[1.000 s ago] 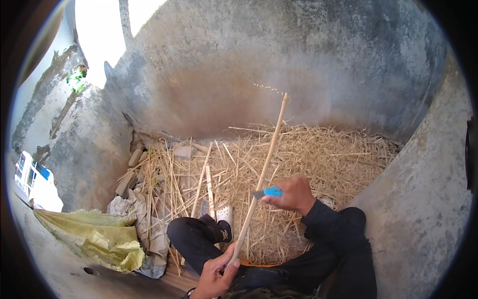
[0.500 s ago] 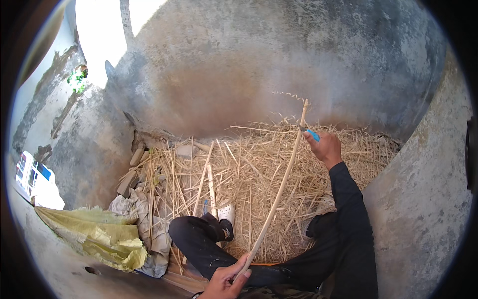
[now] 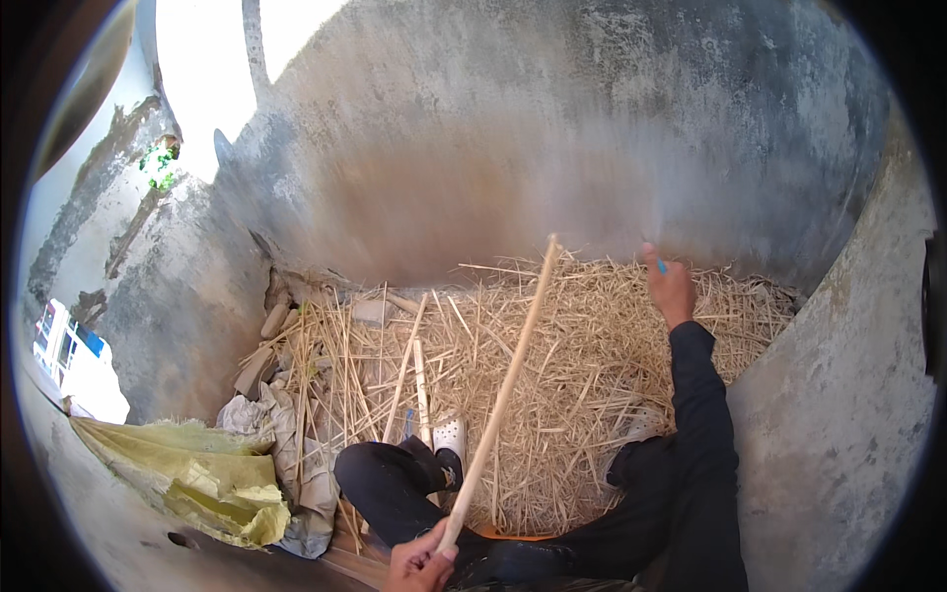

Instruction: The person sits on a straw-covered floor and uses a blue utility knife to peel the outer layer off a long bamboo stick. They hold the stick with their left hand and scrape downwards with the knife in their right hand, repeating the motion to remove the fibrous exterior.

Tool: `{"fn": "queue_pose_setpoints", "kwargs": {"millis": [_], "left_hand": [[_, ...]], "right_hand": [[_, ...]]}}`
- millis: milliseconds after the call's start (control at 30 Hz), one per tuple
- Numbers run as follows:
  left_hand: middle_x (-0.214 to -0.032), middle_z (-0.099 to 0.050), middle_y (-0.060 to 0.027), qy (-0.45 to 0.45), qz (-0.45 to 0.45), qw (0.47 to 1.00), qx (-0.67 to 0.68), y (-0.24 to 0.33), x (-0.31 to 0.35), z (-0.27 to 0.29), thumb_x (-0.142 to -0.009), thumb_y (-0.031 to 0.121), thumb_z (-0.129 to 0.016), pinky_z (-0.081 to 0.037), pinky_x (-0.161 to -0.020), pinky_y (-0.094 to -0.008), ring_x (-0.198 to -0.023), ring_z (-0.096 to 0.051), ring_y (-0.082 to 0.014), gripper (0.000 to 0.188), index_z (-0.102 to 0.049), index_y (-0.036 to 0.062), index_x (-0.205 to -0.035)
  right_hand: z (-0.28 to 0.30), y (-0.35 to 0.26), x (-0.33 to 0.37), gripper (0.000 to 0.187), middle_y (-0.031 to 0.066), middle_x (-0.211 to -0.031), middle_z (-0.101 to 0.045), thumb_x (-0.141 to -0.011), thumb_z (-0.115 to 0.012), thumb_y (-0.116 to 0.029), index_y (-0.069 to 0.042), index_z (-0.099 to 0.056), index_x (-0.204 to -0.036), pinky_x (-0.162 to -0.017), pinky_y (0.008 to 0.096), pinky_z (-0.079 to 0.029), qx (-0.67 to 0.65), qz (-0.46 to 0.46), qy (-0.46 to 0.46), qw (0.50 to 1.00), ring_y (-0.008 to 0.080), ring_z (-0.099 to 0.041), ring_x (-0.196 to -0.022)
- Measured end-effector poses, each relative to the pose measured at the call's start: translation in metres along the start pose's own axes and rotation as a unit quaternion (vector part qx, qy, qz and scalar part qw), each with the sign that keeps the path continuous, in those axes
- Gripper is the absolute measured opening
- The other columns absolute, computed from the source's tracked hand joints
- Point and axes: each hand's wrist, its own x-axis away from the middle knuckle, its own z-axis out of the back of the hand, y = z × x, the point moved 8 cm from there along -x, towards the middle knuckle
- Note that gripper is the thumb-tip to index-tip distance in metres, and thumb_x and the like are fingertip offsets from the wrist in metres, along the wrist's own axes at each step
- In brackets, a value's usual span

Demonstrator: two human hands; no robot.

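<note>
My left hand (image 3: 418,562) is closed round the near end of a long pale wooden stick (image 3: 505,387). The stick slants up and away over my crossed legs, its far tip in front of the wall's foot. To the right of that tip, my right hand (image 3: 673,290) grips a small knife (image 3: 662,266) with a blue handle. The knife is apart from the stick. Its short dark blade points up toward the wall and is blurred; most of the handle is hidden in my fingers.
Pale wood shavings (image 3: 582,395) cover the floor round my white clogs (image 3: 450,437). Several loose sticks (image 3: 406,360) lie on the left. A yellowish sack (image 3: 212,474) lies at lower left. A stained concrete wall (image 3: 444,148) stands ahead, another wall (image 3: 838,395) at right.
My right hand has moved right with the knife, off the stick. The stick's far tip has swung left and down. The curled shaving at its tip no longer shows.
</note>
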Motion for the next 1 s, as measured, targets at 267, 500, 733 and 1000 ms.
{"fn": "queue_pose_setpoints", "kwargs": {"millis": [267,500,733,1000], "left_hand": [[-0.061,-0.046,-0.0002,-0.074,-0.011,0.992,0.103,0.014,-0.047,-0.018,-0.097,0.011,-0.052,-0.035,-0.039,-0.0189,-0.045,-0.040,-0.0055,0.051,-0.035,0.0020,-0.145],[-0.060,-0.045,0.0000,-0.068,-0.016,0.993,0.094,0.016,-0.044,-0.023,-0.097,0.011,-0.052,-0.035,-0.039,-0.0189,-0.045,-0.040,-0.0052,0.050,-0.037,0.0036,-0.144],[-0.061,-0.045,0.0001,-0.071,-0.017,0.994,0.078,0.019,-0.038,-0.024,-0.097,0.012,-0.053,-0.033,-0.038,-0.0192,-0.046,-0.039,-0.0051,0.050,-0.037,0.0036,-0.144],[-0.061,-0.043,0.0004,-0.083,-0.013,0.989,0.119,0.017,-0.032,-0.026,-0.098,0.011,-0.051,-0.033,-0.038,-0.0190,-0.048,-0.039,-0.0052,0.049,-0.036,0.0018,-0.144]], "right_hand": [[-0.023,-0.132,0.192,0.072,0.0065,-0.046,-0.051,-0.082,-0.046,-0.076,-0.011,-0.058,-0.055,-0.043,0.0382,-0.043,-0.101,0.348,-0.248,0.898,0.0224,-0.056,-0.043],[-0.021,-0.126,0.171,0.070,0.0086,-0.045,-0.051,-0.080,-0.049,-0.075,-0.011,-0.058,-0.055,-0.043,0.0398,-0.044,-0.097,0.299,-0.217,0.924,0.0279,-0.056,-0.042],[-0.008,-0.134,0.181,0.070,0.0067,-0.043,-0.048,-0.081,-0.049,-0.075,-0.011,-0.055,-0.053,-0.040,0.0381,-0.041,-0.067,0.355,-0.174,0.916,0.0247,-0.052,-0.038],[-0.007,-0.126,0.177,0.074,0.0037,-0.041,-0.045,-0.081,-0.042,-0.080,-0.013,-0.056,-0.053,-0.036,0.0357,-0.038,-0.083,0.355,-0.143,0.920,0.0198,-0.050,-0.036]]}}
